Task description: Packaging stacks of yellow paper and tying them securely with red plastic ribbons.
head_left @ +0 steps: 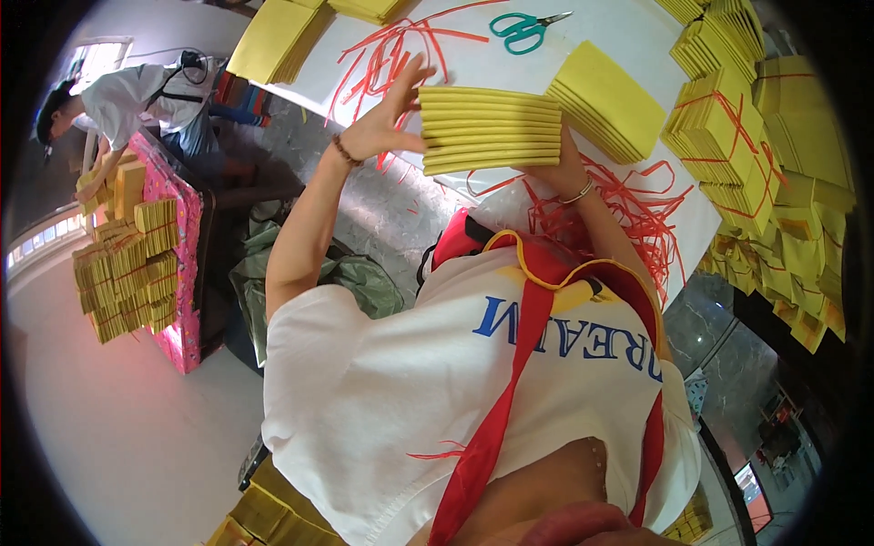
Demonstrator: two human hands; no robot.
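A stack of folded yellow paper (492,130) is held up over the near part of the white table, its rounded folds facing me. My right hand (564,166) grips its right end, the fingers partly hidden behind and under it. My left hand (384,126), with a beaded bracelet on the wrist, is beside the left end. Its fingers are spread and its thumb reaches the edge of the stack; whether it touches, I cannot tell. Just behind to the right lies another yellow paper stack (612,98). Loose red strips (391,56) are scattered on the table behind my left hand.
Teal-handled scissors (521,33) lie at the back of the white table (460,59). More red strips (637,214) tangle near my right forearm. Tied yellow bundles (728,136) pile up on the right. At far left, a person (150,96) bends over a pink-covered table (185,264) with bundles.
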